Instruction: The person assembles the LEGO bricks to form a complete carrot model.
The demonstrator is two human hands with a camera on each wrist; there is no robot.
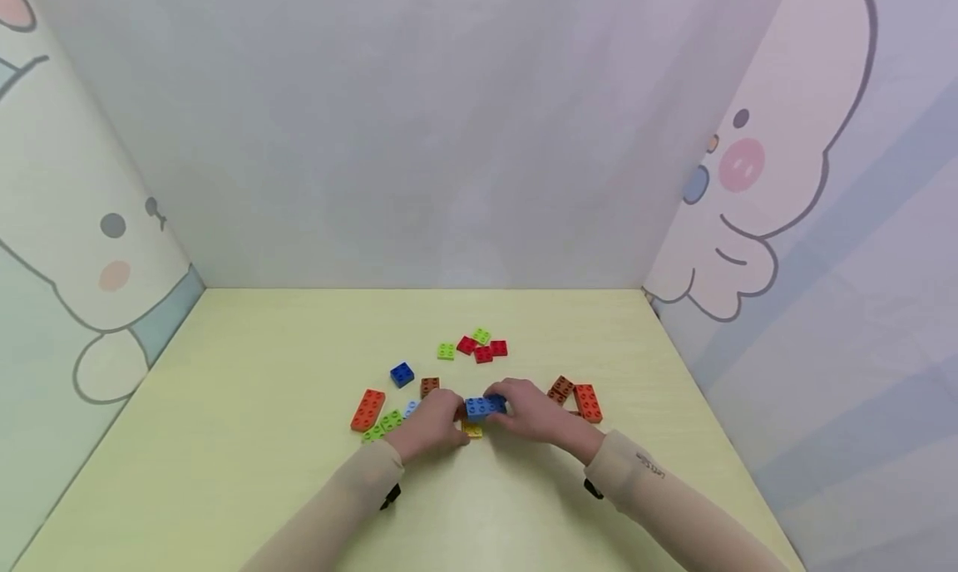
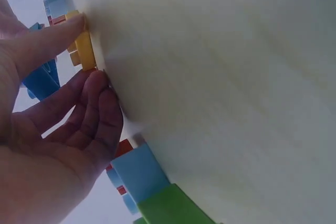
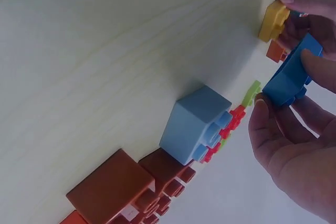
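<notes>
My left hand pinches a yellow toy brick by its ends, with the thumb on one side and the fingertips on the other. The yellow brick stands studs-up on the table. In my right hand is a longer blue brick, gripped between thumb and fingers. It is tilted and held slightly above the yellow brick; the right wrist view shows a gap between the two.
Left of the hands lie an orange-red brick, green bricks and a dark blue brick. Behind them are a brown brick, red bricks and lime bricks. At right sit brown bricks, a red brick and a light blue brick.
</notes>
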